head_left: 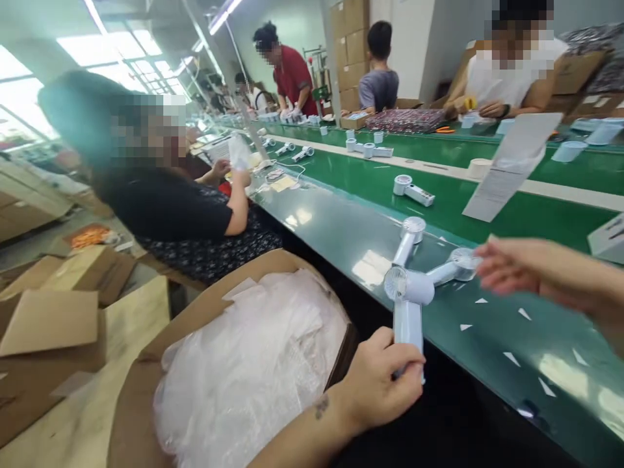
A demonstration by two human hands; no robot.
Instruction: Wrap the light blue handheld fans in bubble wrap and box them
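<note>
In the head view, my left hand is closed round the handle of a white handheld fan, whose round head points up at the table's near edge. My right hand is raised over the table at the right, slightly blurred, fingers stretched out and holding nothing visible. Just left of its fingertips lies the round head of a second fan. A third fan rests on the table behind the held one. A white printed sheet stands or hangs tilted beyond my right hand; its support cannot be made out.
A cardboard box full of clear plastic bags is at the left of the table. Another fan lies on the green belt. A person in black sits at the left; several people work across.
</note>
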